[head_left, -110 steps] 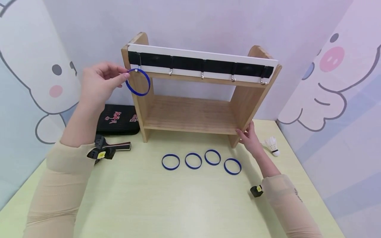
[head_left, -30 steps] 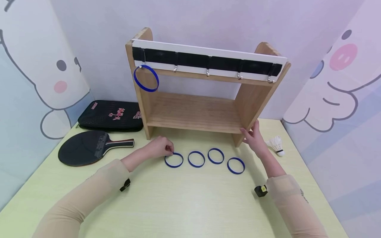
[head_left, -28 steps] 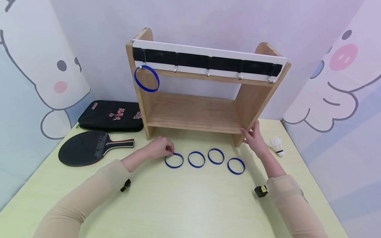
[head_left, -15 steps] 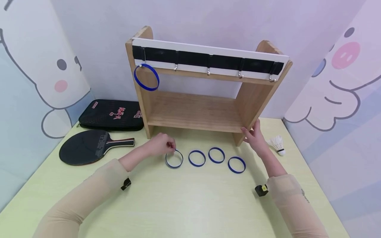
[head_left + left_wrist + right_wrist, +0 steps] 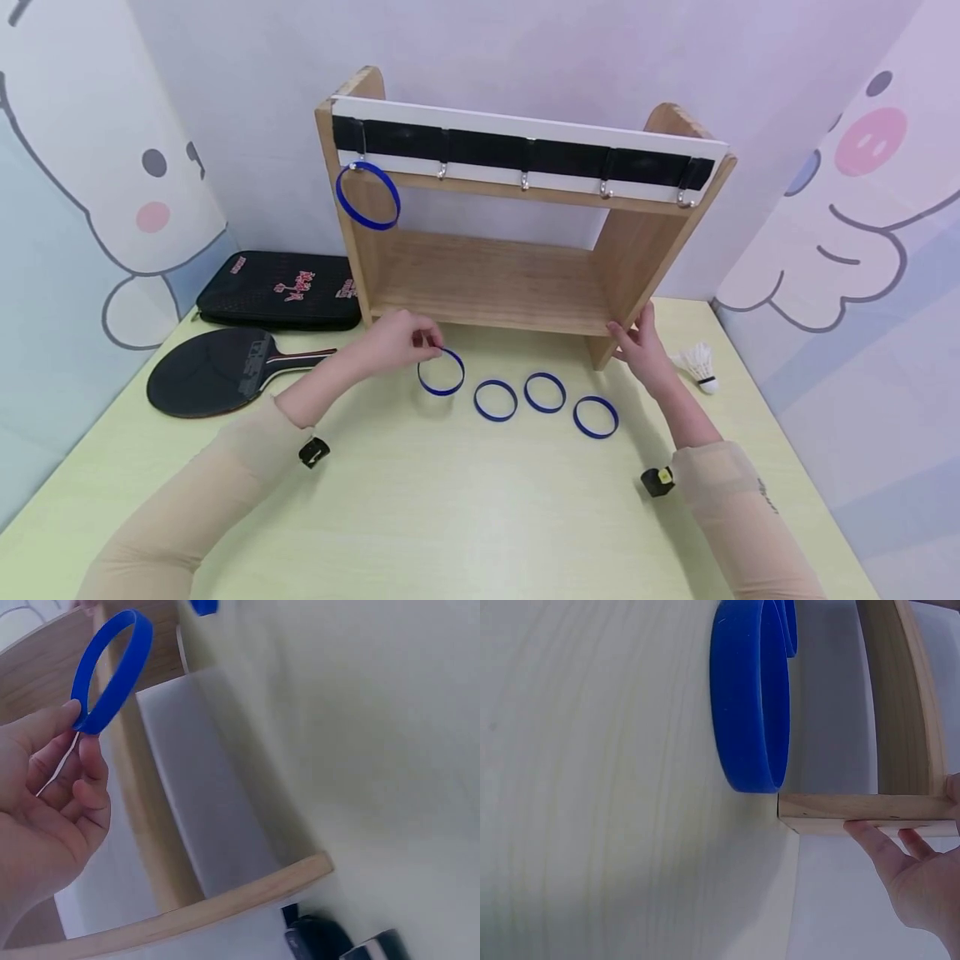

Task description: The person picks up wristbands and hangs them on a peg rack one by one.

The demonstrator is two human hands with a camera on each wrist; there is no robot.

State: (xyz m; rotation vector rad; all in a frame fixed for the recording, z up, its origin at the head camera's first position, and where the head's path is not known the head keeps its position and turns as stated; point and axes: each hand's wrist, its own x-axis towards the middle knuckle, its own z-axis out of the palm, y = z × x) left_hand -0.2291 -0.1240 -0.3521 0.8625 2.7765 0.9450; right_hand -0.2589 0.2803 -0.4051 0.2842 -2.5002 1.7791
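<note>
**Band in left grip, second hook straight up-frame**

We have the blue band pinched by the left hand, thumb and fingertips together on its far rim. Band looks just off the surface, with a faint shadow under it.

Key relation: from the grip, the loop reaches toward us and slightly right. In the head view, the second hook from the left sits almost directly above the band, well apart, with the rack's lower board showing between. Band is round, so no long axis to align. Left hand is the nearer one. Right hand is down at the rack's right side panel, thumb in front, fingers on the outer face: we read that grip as clamped on the panel.

Looks: plain blue closed loop, thin wall, flat wide strip, smooth in the left wrist view. We see a matching band on the leftmost hook and three more bands lying right of the held one.
</note>
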